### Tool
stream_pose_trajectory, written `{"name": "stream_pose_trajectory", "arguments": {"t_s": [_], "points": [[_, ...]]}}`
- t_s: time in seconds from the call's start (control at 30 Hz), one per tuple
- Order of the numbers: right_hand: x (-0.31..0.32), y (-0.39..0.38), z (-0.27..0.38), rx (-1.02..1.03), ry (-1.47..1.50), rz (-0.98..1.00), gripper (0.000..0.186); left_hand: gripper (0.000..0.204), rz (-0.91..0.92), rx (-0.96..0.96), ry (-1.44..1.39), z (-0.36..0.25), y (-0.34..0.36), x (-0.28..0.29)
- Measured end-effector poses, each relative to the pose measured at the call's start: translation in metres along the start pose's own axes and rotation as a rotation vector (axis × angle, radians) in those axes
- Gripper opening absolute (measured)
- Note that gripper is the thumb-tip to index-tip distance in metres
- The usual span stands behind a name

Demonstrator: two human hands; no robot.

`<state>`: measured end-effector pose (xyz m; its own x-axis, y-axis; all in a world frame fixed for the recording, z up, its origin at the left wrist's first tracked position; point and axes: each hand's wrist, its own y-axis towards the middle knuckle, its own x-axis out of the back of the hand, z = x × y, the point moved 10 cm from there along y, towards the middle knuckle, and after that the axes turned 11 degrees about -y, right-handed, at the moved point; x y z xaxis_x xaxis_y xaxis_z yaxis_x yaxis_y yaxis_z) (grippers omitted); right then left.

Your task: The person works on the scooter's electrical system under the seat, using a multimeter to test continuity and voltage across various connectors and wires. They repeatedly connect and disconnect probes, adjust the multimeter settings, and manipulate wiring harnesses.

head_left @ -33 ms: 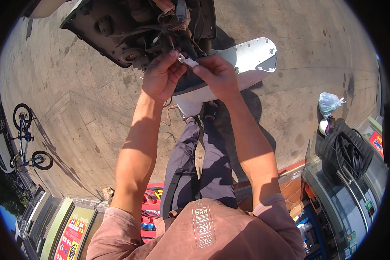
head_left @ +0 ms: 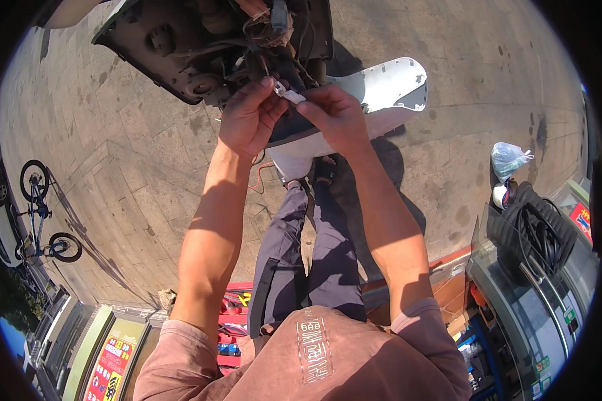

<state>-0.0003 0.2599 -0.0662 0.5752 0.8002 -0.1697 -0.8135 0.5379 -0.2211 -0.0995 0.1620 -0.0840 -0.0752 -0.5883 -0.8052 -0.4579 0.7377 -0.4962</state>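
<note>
My left hand [head_left: 247, 120] is closed, its thumb and fingers pinching one end of a small white plastic connector [head_left: 290, 94]. My right hand [head_left: 334, 117] pinches the lower right end of that connector. Thin wires [head_left: 265, 67] run from it up into the underside of a dark vehicle body section [head_left: 167, 57], where more cables and a grey block [head_left: 279, 17] hang. A white curved body panel [head_left: 394, 87] lies behind and below my hands, partly hidden by them.
A bicycle [head_left: 39, 212] and a car [head_left: 0, 200] are at the left. A pale plastic bag [head_left: 508, 159] and black coiled rubber [head_left: 535, 230] are at the right. Red trays with tools [head_left: 231, 301] sit behind my legs, near a glass storefront [head_left: 552, 314] and a signboard [head_left: 110, 361].
</note>
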Motion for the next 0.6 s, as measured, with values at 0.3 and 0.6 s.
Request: {"name": "stream_pose_trajectory", "arguments": {"t_s": [0.3, 0.6], "points": [[-0.001, -0.002, -0.009, 0.013, -0.015, 0.025, 0.019, 0.014, -0.010, 0.007, -0.008, -0.001, 0.000, 0.004], [-0.004, -0.005, -0.022, -0.060, -0.015, 0.074, 0.024, 0.019, 0.031, 0.019, -0.009, -0.001, 0.001, 0.008]]}}
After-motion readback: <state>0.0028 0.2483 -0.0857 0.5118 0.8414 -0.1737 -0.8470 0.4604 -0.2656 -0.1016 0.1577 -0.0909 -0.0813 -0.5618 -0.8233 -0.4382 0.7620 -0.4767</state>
